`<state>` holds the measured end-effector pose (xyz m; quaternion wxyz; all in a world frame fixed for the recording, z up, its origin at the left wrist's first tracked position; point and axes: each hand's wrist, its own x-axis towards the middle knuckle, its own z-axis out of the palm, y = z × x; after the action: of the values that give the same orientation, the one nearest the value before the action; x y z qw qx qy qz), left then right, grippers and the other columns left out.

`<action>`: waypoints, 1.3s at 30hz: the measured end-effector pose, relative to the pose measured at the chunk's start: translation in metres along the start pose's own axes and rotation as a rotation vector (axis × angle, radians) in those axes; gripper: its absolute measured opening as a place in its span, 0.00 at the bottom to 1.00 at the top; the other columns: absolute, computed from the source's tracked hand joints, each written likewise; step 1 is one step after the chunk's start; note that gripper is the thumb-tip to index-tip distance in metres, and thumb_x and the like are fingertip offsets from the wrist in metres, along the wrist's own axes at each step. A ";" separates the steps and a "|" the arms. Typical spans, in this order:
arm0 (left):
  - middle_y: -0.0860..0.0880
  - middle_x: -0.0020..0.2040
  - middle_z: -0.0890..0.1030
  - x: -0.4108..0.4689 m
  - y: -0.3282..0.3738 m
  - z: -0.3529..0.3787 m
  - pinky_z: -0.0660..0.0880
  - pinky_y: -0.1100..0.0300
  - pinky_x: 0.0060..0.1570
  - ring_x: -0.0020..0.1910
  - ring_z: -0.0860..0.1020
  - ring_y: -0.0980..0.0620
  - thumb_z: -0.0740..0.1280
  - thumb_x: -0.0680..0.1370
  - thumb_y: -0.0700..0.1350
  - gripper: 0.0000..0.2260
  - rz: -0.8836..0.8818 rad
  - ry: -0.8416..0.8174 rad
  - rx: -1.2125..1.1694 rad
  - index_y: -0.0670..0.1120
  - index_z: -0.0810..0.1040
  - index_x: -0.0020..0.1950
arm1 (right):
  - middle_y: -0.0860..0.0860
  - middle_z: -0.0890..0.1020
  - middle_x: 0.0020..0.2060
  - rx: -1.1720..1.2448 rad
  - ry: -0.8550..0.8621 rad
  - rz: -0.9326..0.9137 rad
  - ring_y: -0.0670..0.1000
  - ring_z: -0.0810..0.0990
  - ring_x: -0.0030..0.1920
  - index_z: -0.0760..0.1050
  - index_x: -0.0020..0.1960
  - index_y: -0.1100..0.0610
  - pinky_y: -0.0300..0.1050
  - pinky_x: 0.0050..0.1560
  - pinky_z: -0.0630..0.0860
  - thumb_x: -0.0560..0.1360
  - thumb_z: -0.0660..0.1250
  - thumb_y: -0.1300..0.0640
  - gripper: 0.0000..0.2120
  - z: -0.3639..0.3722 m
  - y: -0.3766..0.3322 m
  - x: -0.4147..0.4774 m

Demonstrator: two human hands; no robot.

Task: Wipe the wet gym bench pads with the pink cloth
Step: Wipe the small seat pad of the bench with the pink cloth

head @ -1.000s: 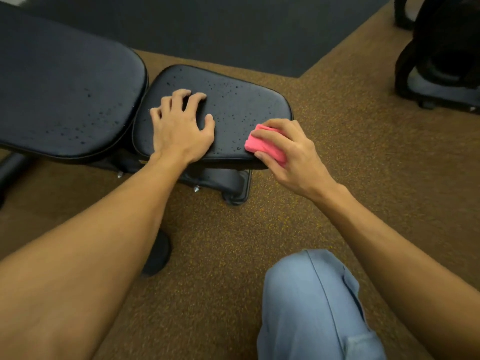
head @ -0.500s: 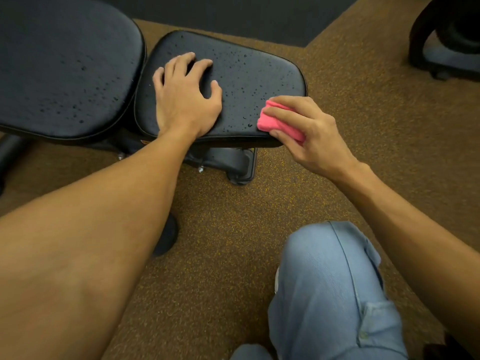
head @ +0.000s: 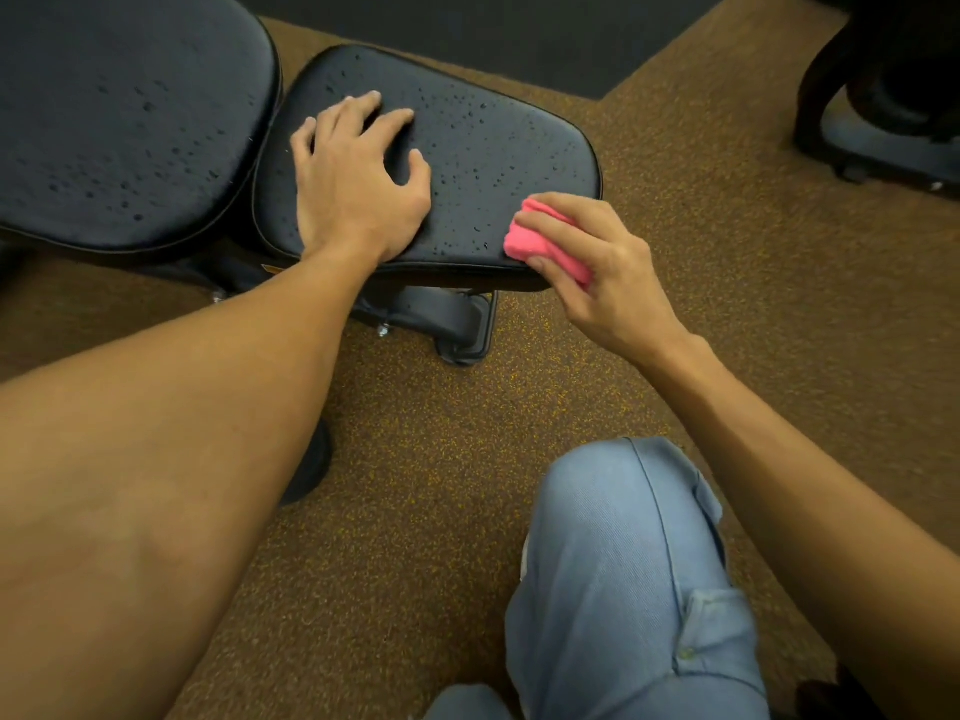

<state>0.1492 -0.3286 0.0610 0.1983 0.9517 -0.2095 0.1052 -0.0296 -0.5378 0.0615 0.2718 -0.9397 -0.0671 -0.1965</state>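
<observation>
Our left hand [head: 358, 184] rests with fingers spread on the wet seat pad [head: 483, 148]. Our right hand [head: 602, 272] pinches the bunched pink cloth [head: 543, 244] against that pad's near right corner.

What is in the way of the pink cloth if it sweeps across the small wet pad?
The person's own left hand: it rests on the left part of the small pad. The right hand holds the pink cloth at the pad's near right corner. Only droplets lie on the stretch between them.
</observation>
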 end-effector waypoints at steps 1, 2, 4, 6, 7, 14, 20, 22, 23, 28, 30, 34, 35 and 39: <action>0.53 0.79 0.71 0.000 0.000 0.000 0.55 0.47 0.81 0.80 0.65 0.51 0.57 0.81 0.61 0.24 -0.001 0.004 -0.001 0.57 0.76 0.75 | 0.56 0.79 0.71 -0.009 0.018 0.036 0.56 0.76 0.72 0.80 0.73 0.59 0.48 0.77 0.70 0.85 0.69 0.55 0.17 0.000 0.000 0.004; 0.53 0.79 0.71 0.001 0.000 0.000 0.55 0.47 0.81 0.80 0.65 0.51 0.57 0.81 0.61 0.24 -0.002 0.004 -0.003 0.57 0.76 0.75 | 0.56 0.79 0.70 -0.019 0.029 0.066 0.56 0.76 0.72 0.80 0.72 0.58 0.47 0.77 0.69 0.85 0.69 0.54 0.18 0.002 -0.001 0.011; 0.53 0.79 0.71 0.001 0.001 -0.001 0.55 0.47 0.81 0.80 0.65 0.51 0.57 0.81 0.61 0.24 -0.005 0.005 0.000 0.57 0.76 0.75 | 0.55 0.79 0.71 -0.030 0.022 0.079 0.56 0.76 0.72 0.80 0.72 0.57 0.41 0.77 0.66 0.85 0.68 0.51 0.18 0.008 -0.005 0.026; 0.53 0.79 0.72 0.001 0.001 0.000 0.55 0.48 0.81 0.80 0.65 0.51 0.57 0.81 0.61 0.24 -0.009 0.011 0.008 0.57 0.76 0.75 | 0.55 0.79 0.72 -0.024 -0.040 0.015 0.56 0.75 0.73 0.79 0.73 0.57 0.40 0.78 0.65 0.86 0.67 0.51 0.19 0.012 -0.010 0.033; 0.53 0.79 0.72 0.000 0.001 0.000 0.56 0.48 0.80 0.80 0.65 0.51 0.57 0.81 0.61 0.24 -0.010 0.012 0.011 0.57 0.76 0.75 | 0.55 0.78 0.73 -0.019 -0.083 -0.038 0.56 0.75 0.73 0.79 0.74 0.57 0.42 0.79 0.65 0.86 0.67 0.52 0.19 0.013 -0.011 0.032; 0.54 0.78 0.72 0.002 0.000 0.002 0.55 0.49 0.80 0.79 0.65 0.52 0.57 0.81 0.61 0.24 -0.010 0.024 0.010 0.57 0.76 0.75 | 0.56 0.79 0.72 -0.047 -0.079 -0.034 0.56 0.76 0.73 0.79 0.73 0.58 0.45 0.78 0.68 0.86 0.68 0.52 0.18 -0.005 0.004 0.021; 0.54 0.78 0.72 0.002 0.001 0.001 0.55 0.49 0.80 0.79 0.65 0.52 0.57 0.81 0.60 0.24 -0.017 0.021 0.015 0.57 0.76 0.74 | 0.55 0.77 0.75 -0.046 -0.134 -0.050 0.57 0.73 0.76 0.77 0.75 0.57 0.46 0.80 0.64 0.86 0.66 0.50 0.20 0.015 -0.012 0.041; 0.54 0.78 0.72 0.002 0.001 0.001 0.55 0.49 0.81 0.79 0.65 0.52 0.57 0.81 0.60 0.24 -0.015 0.019 0.015 0.57 0.76 0.74 | 0.56 0.76 0.75 -0.030 -0.168 -0.123 0.57 0.73 0.76 0.77 0.76 0.58 0.50 0.80 0.66 0.87 0.67 0.53 0.19 0.010 -0.011 0.032; 0.54 0.78 0.72 0.002 0.002 0.000 0.55 0.49 0.81 0.79 0.65 0.52 0.57 0.81 0.60 0.24 -0.015 0.016 0.012 0.57 0.76 0.74 | 0.56 0.76 0.75 -0.029 -0.173 -0.143 0.57 0.73 0.76 0.77 0.75 0.58 0.52 0.80 0.67 0.87 0.67 0.53 0.19 0.006 -0.008 0.026; 0.54 0.78 0.72 0.002 0.001 0.000 0.55 0.48 0.81 0.79 0.65 0.52 0.57 0.81 0.60 0.24 -0.011 0.014 0.006 0.56 0.76 0.74 | 0.55 0.78 0.73 -0.073 -0.065 0.008 0.56 0.75 0.75 0.78 0.74 0.57 0.50 0.79 0.68 0.87 0.66 0.51 0.19 0.002 -0.002 0.033; 0.54 0.78 0.72 0.002 0.001 0.001 0.55 0.48 0.81 0.79 0.65 0.52 0.57 0.81 0.59 0.24 -0.011 0.020 0.008 0.56 0.76 0.75 | 0.55 0.78 0.73 -0.075 -0.053 0.047 0.57 0.74 0.75 0.79 0.74 0.57 0.48 0.80 0.66 0.86 0.65 0.50 0.20 0.012 -0.009 0.044; 0.54 0.78 0.72 0.001 0.002 0.001 0.55 0.49 0.80 0.79 0.66 0.52 0.58 0.81 0.59 0.23 -0.013 0.026 -0.001 0.56 0.77 0.74 | 0.56 0.76 0.75 -0.020 -0.154 -0.080 0.57 0.71 0.78 0.77 0.76 0.58 0.49 0.81 0.64 0.87 0.66 0.52 0.20 0.018 -0.020 0.038; 0.54 0.78 0.72 0.001 0.002 0.000 0.55 0.49 0.80 0.79 0.66 0.52 0.58 0.81 0.59 0.23 -0.014 0.028 0.000 0.56 0.77 0.74 | 0.56 0.76 0.76 -0.013 -0.174 -0.117 0.56 0.71 0.78 0.76 0.76 0.58 0.50 0.81 0.65 0.87 0.67 0.53 0.20 0.014 -0.018 0.032; 0.54 0.78 0.72 0.002 0.001 0.000 0.56 0.48 0.81 0.79 0.65 0.52 0.58 0.81 0.59 0.24 -0.014 0.021 -0.002 0.56 0.77 0.74 | 0.55 0.77 0.75 -0.026 -0.111 -0.050 0.55 0.73 0.77 0.77 0.75 0.58 0.51 0.80 0.67 0.86 0.68 0.52 0.20 0.003 -0.005 0.026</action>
<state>0.1504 -0.3304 0.0616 0.2022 0.9518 -0.2008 0.1134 -0.0062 -0.5313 0.0723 0.2506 -0.9506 -0.1030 -0.1515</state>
